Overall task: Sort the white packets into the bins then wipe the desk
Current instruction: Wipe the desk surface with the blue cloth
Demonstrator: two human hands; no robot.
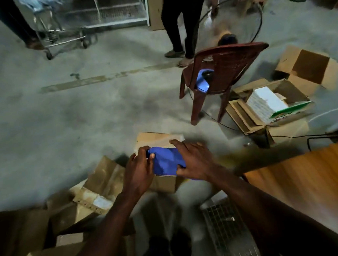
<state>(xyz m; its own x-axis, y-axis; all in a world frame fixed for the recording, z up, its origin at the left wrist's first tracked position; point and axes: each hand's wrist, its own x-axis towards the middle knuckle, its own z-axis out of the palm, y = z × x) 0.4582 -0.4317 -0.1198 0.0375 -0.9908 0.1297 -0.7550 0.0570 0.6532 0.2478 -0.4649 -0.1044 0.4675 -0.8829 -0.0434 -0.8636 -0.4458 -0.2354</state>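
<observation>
A blue cloth (pixel 166 160) is stretched between both my hands in front of me, above an open cardboard box (pixel 159 140) on the floor. My left hand (pixel 139 169) pinches the cloth's left end with curled fingers. My right hand (pixel 192 158) grips its right side, thumb underneath. White packets (pixel 265 103) lie stacked in an open carton (pixel 247 117) at the right. The wooden desk (pixel 308 179) shows its corner at the lower right.
A red plastic chair (pixel 221 75) stands ahead right with a blue item on its seat. A person (pixel 182 16) stands beyond it. Flattened and open cartons (pixel 98 184) lie at my left. A wire basket (pixel 227 226) sits by my feet. A trolley (pixel 60 35) stands far left.
</observation>
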